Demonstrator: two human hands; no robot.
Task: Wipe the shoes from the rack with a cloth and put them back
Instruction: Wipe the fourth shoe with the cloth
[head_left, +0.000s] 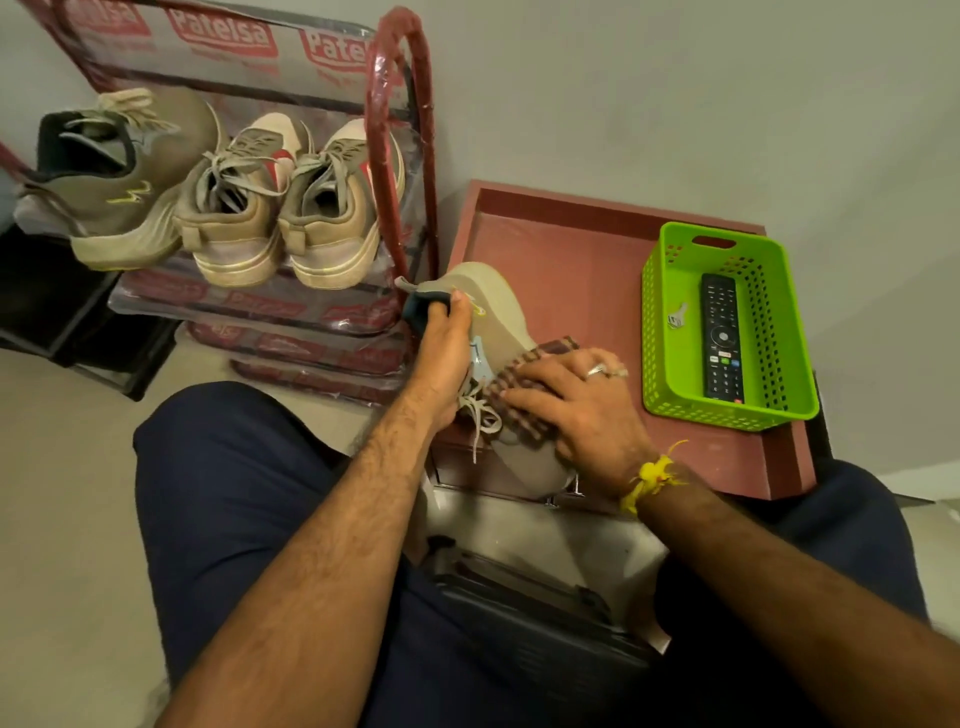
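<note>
From my feed the biggest thing is the red metal-tube shoe rack (399, 130) wrapped in clear printed plastic, standing at the upper left against the wall. On its top shelf I see three shoes: an olive-grey sneaker with pale laces (122, 182) at the left, and just beside it a pair of tan-and-white sneakers with red side stripes (291, 208), heels toward me. To the right of the rack sits a low reddish-brown wooden table with a raised rim (597, 208). On its right part stands a bright green perforated plastic basket (789, 332), and inside lie a black remote control (721, 338) and, just beside it, a small silver key (678, 316).

The grey-beige suede sneaker being wiped (504, 317) lies over the table's near left edge, heel end toward the rack. My left hand (441, 353) grips its heel opening, fingers curled round the dark collar. My right hand (576, 400) lies with fingers straight and spread, pressing a brown checked cloth (530, 379) flat onto the shoe's upper. That hand wears a silver ring (597, 370), and a yellow thread (652, 475) is tied at the wrist.
</note>
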